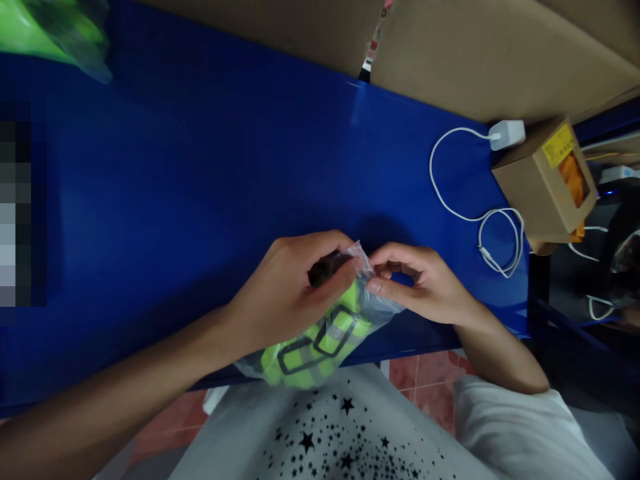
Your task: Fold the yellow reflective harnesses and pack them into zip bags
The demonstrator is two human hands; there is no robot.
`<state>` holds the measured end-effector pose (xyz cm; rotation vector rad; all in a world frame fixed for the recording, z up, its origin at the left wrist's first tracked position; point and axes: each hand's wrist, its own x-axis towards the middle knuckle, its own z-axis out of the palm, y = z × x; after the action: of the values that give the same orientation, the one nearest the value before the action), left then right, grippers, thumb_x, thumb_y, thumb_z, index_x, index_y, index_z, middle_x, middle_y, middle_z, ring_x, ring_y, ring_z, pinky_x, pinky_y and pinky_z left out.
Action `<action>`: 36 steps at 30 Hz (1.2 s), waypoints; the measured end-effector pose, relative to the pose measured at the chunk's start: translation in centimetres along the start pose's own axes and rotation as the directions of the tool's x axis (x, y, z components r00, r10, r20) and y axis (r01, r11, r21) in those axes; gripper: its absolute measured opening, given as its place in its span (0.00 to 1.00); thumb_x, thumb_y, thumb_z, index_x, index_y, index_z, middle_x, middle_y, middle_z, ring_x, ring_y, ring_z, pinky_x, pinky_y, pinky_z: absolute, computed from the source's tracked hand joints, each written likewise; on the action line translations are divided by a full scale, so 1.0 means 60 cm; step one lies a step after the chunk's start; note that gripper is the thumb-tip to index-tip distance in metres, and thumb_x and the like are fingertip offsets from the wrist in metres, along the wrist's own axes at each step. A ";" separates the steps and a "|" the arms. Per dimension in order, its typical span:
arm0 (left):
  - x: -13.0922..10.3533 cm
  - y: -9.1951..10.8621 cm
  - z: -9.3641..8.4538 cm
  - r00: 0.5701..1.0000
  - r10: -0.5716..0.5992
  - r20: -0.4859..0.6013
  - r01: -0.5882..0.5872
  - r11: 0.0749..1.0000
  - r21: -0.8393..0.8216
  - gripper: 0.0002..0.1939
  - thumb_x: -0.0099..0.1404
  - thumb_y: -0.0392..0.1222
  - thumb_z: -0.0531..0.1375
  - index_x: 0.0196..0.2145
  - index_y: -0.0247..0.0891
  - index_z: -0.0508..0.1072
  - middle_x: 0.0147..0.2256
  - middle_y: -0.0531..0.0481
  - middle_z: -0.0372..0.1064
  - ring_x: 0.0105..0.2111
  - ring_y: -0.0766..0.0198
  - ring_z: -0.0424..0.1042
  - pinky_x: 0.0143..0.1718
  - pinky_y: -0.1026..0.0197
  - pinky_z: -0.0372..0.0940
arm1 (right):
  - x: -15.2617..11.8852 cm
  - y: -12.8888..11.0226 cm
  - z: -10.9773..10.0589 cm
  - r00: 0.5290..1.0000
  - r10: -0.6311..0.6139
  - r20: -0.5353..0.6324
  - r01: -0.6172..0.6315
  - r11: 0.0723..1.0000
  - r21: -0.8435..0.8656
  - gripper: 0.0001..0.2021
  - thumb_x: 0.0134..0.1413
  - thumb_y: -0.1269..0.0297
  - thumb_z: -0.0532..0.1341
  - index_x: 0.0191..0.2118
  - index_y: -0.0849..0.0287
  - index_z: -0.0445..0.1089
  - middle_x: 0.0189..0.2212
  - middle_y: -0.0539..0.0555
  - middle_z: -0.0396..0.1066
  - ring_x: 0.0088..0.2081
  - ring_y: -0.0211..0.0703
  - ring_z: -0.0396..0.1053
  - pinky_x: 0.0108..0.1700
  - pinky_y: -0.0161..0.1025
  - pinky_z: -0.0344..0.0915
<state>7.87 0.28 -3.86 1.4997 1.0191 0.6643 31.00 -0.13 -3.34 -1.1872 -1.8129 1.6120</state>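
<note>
A clear plastic bag (380,301) lies at the near edge of the blue table, with a bright green item (305,363) inside that shows black rectangular outlines and grey bands. My left hand (300,287) reaches over it and pinches the bag's upper end between thumb and fingers. From the other side, my right hand (417,280) grips the same end of the bag, thumb against bent fingers. Both sets of fingertips are close together there. Part of the green item is hidden under my left hand.
A white charger (507,135) with a coiled white cable (517,233) lies at the right beside a small cardboard box (540,177). Large cardboard boxes (450,60) line the back of the blue table (225,147). Another green bagged item (55,33) is at the far left.
</note>
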 end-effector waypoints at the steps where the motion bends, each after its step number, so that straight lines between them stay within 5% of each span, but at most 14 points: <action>1: 0.000 0.000 -0.002 1.000 0.001 -0.029 -0.001 1.000 0.004 0.09 0.74 0.44 0.58 0.38 0.39 0.76 0.26 0.55 0.71 0.21 0.70 0.64 0.22 0.64 0.57 | 0.000 -0.001 -0.002 1.000 0.001 0.013 -0.001 1.000 -0.006 0.07 0.60 0.68 0.70 0.43 0.59 0.75 0.34 0.47 0.75 0.34 0.31 0.71 0.38 0.29 0.70; 5: 0.003 -0.002 -0.009 0.992 -0.037 -0.121 0.027 0.996 -0.087 0.09 0.73 0.46 0.60 0.37 0.39 0.75 0.23 0.55 0.66 0.20 0.70 0.61 0.20 0.64 0.56 | 0.001 -0.003 -0.010 0.999 0.026 -0.027 -0.026 1.000 -0.014 0.07 0.59 0.68 0.70 0.42 0.59 0.75 0.35 0.47 0.75 0.35 0.30 0.72 0.39 0.28 0.70; 11: 0.008 -0.002 -0.012 0.988 -0.151 -0.015 0.148 0.980 -0.130 0.10 0.68 0.47 0.63 0.33 0.40 0.77 0.22 0.56 0.64 0.20 0.69 0.60 0.19 0.65 0.53 | 0.004 0.003 -0.008 0.996 0.023 -0.090 -0.022 1.000 0.008 0.06 0.60 0.66 0.71 0.40 0.58 0.74 0.34 0.45 0.75 0.34 0.28 0.72 0.38 0.26 0.69; 19: 0.007 -0.004 -0.010 0.994 -0.036 -0.101 0.021 0.990 -0.140 0.07 0.70 0.43 0.63 0.34 0.39 0.78 0.22 0.58 0.63 0.19 0.72 0.56 0.19 0.67 0.53 | 0.004 0.005 -0.010 0.995 0.057 -0.088 -0.057 0.998 0.005 0.06 0.60 0.64 0.71 0.39 0.58 0.75 0.33 0.46 0.75 0.33 0.30 0.72 0.38 0.28 0.69; 32: 0.007 0.008 -0.011 0.981 -0.195 -0.022 0.190 0.970 -0.150 0.05 0.65 0.43 0.65 0.32 0.42 0.77 0.17 0.60 0.58 0.19 0.69 0.59 0.21 0.65 0.56 | 0.001 0.004 0.000 0.996 0.030 -0.082 -0.034 0.998 -0.056 0.04 0.63 0.65 0.68 0.39 0.59 0.74 0.32 0.47 0.74 0.32 0.30 0.70 0.36 0.30 0.67; 36: 0.007 0.006 -0.014 0.982 -0.188 0.001 0.186 0.972 -0.146 0.04 0.64 0.43 0.66 0.33 0.41 0.78 0.19 0.58 0.65 0.20 0.70 0.62 0.21 0.66 0.57 | -0.003 0.007 0.005 0.997 -0.003 -0.073 -0.004 0.996 -0.093 0.04 0.63 0.67 0.68 0.39 0.58 0.73 0.31 0.47 0.73 0.31 0.31 0.69 0.35 0.31 0.66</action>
<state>7.44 1.05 -3.38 1.2560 1.0835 0.6013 31.00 -0.48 -3.77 -1.2700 -1.8590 1.4792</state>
